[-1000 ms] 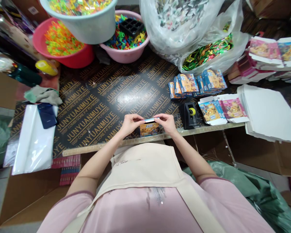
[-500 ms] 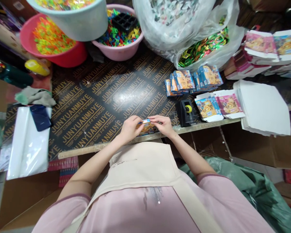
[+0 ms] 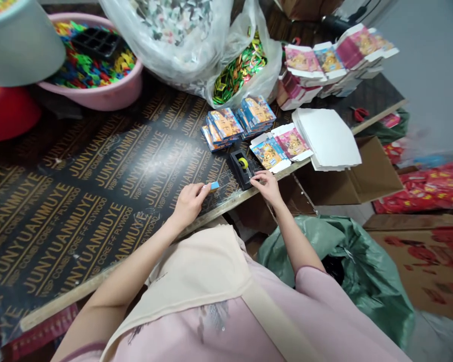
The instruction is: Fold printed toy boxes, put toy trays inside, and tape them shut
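My left hand [image 3: 189, 203] is closed around a small box [image 3: 214, 186] just above the tabletop. Only the box's blue end shows; my fingers cover the rest. At the front end of the black tape dispenser [image 3: 240, 170], my right hand [image 3: 268, 187] pinches the end of the clear tape, which is hard to make out. A yellow-cored tape roll [image 3: 243, 163] sits in the dispenser. Just behind it stand stacks of small printed boxes [image 3: 225, 124], and two flat printed cartons, one blue [image 3: 271, 152] and one pink [image 3: 291, 142], lie to its right.
A stack of white sheets [image 3: 326, 138] lies near the table's right edge. Along the back are a pink basin [image 3: 94, 95] of colourful pieces, plastic bags [image 3: 189, 65] and folded cartons [image 3: 302, 63]. Red scissors [image 3: 359, 114] lie farther right. A green sack [image 3: 373, 281] stands below the table.
My right hand has left the box and moved right to the tape dispenser. My left hand keeps the box. The view has swung to the right.
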Tool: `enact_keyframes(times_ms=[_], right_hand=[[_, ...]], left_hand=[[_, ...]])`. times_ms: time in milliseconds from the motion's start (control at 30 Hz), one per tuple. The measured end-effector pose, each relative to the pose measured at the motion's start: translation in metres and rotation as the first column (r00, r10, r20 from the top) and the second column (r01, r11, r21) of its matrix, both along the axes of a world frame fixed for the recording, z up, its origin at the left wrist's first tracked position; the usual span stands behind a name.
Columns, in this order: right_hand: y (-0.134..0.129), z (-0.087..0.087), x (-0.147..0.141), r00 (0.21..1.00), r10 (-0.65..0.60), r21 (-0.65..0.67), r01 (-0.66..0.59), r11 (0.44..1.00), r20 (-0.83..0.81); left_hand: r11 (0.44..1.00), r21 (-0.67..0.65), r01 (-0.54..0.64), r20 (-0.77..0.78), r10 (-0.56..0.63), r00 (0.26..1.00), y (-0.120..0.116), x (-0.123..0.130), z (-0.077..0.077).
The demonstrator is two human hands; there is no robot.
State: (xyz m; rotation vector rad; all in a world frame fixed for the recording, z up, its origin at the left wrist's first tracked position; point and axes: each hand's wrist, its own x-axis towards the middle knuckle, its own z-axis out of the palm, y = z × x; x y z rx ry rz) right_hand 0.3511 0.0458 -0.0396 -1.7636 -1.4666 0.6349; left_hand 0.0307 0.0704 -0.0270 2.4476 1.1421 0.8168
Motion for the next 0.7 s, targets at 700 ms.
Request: enact_keyframes(times_ms=[700], right_hand=[[-0.032,-0.009,-0.045,0.862,-0.427,0.150,0.477,0.866,-0.274]], left_hand=[[0.997,0.065,-0.044,0.099,0.038,0.994,-0.003,0.006,0.000]])
